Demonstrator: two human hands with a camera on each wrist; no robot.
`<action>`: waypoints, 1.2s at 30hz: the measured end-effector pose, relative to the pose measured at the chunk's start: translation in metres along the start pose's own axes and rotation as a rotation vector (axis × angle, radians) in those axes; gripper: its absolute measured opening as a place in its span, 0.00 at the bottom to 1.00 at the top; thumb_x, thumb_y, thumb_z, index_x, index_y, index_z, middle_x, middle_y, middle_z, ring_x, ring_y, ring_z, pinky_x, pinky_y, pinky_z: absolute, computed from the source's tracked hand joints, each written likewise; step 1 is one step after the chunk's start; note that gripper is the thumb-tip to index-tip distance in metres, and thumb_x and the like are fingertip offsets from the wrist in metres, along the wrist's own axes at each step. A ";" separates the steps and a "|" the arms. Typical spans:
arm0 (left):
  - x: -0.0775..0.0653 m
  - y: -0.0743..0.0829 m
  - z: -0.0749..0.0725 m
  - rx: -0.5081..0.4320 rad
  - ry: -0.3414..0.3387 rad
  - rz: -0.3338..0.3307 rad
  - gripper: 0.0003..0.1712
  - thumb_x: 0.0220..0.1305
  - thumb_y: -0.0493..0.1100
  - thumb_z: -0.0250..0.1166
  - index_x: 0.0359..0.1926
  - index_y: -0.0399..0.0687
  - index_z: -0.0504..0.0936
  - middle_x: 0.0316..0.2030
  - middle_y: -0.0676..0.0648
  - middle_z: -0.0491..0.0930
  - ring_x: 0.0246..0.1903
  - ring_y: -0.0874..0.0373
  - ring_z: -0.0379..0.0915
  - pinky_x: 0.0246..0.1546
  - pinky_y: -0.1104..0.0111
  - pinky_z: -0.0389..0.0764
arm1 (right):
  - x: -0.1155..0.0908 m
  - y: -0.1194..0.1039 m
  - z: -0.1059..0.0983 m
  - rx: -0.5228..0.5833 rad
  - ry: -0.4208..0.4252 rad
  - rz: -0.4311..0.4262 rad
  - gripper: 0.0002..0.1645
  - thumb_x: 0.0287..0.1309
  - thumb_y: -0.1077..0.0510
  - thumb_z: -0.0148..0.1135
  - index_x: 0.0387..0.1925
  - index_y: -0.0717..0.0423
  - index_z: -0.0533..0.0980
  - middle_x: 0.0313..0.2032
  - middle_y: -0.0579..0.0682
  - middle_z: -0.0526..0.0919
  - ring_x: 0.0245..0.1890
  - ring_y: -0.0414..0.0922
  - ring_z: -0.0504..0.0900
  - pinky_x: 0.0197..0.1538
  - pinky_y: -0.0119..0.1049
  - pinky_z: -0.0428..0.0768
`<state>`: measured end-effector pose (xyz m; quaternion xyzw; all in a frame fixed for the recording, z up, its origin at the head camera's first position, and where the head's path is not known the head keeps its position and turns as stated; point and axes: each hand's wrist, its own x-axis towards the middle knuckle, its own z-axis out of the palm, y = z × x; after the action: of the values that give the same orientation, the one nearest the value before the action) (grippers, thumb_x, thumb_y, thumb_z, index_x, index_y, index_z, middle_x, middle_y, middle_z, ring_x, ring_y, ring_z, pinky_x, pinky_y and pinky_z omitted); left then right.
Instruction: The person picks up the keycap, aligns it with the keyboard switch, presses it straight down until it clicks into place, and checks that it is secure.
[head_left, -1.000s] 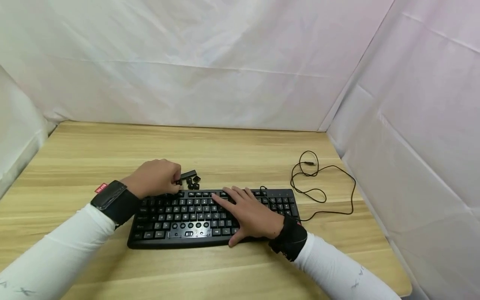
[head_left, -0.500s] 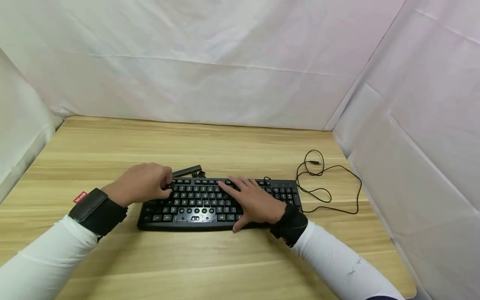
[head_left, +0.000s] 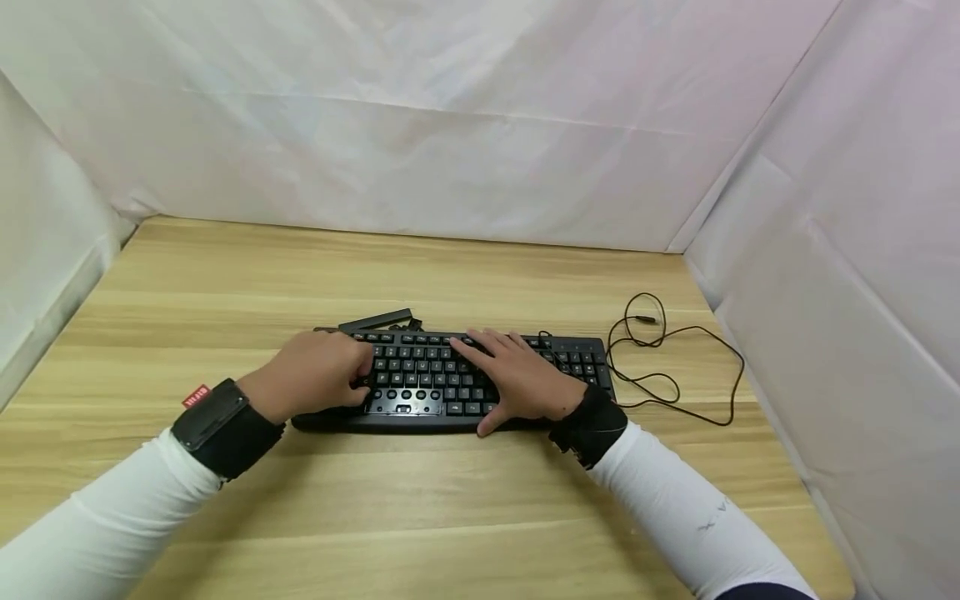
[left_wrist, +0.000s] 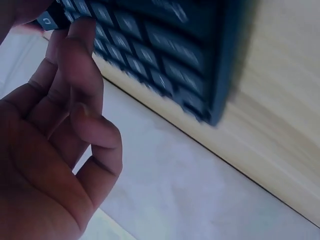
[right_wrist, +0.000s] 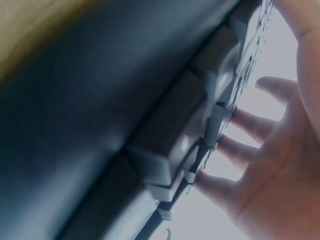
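Observation:
A black keyboard [head_left: 465, 380] lies on the wooden table. Along its front left-middle, a strip [head_left: 405, 406] shows round key seats without keycaps. My left hand [head_left: 318, 375] is over the left part, thumb and index finger pointing down at the lower rows beside that strip. In the left wrist view these fingers pinch a small black keycap [left_wrist: 54, 20] bearing a pale letter, right at the keyboard's keys. Across the right-middle keys, my right hand [head_left: 525, 379] rests with fingers spread, its thumb [head_left: 491, 421] at the front edge. The left hand covers the leftmost keys.
Behind the keyboard lie a long black space bar [head_left: 378, 319] and several loose keycaps [head_left: 411, 326]. A thin black cable [head_left: 731, 396] loops over the table at the right. White cloth [head_left: 420, 158] hangs behind and at both sides.
My left hand has come from the loose keycaps behind the keyboard toward me, down to the lower rows. The right hand keeps its place on the keyboard. The head view has shifted.

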<state>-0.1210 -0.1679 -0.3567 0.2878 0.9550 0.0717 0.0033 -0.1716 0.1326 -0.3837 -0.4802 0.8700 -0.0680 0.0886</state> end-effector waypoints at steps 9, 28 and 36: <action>0.007 0.011 0.008 0.079 0.047 0.046 0.13 0.42 0.48 0.74 0.19 0.51 0.77 0.15 0.56 0.71 0.15 0.63 0.62 0.13 0.67 0.69 | 0.000 0.005 -0.003 -0.021 0.032 -0.022 0.76 0.26 0.25 0.68 0.74 0.51 0.45 0.70 0.64 0.49 0.67 0.60 0.48 0.63 0.66 0.55; -0.002 0.031 0.023 0.302 0.121 0.057 0.13 0.39 0.45 0.76 0.17 0.49 0.79 0.18 0.51 0.81 0.18 0.55 0.74 0.21 0.58 0.78 | 0.000 0.004 0.012 -0.028 0.061 -0.016 0.75 0.26 0.24 0.68 0.74 0.47 0.45 0.71 0.62 0.50 0.68 0.59 0.47 0.64 0.64 0.53; -0.003 0.039 0.028 0.298 0.138 0.044 0.14 0.38 0.26 0.69 0.12 0.47 0.78 0.15 0.48 0.78 0.16 0.55 0.71 0.19 0.59 0.77 | -0.003 0.007 0.014 -0.018 0.065 -0.010 0.76 0.26 0.24 0.68 0.74 0.48 0.45 0.70 0.62 0.50 0.68 0.58 0.47 0.65 0.63 0.53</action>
<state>-0.0957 -0.1332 -0.3795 0.3004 0.9464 -0.0510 -0.1067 -0.1726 0.1388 -0.3981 -0.4828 0.8706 -0.0763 0.0560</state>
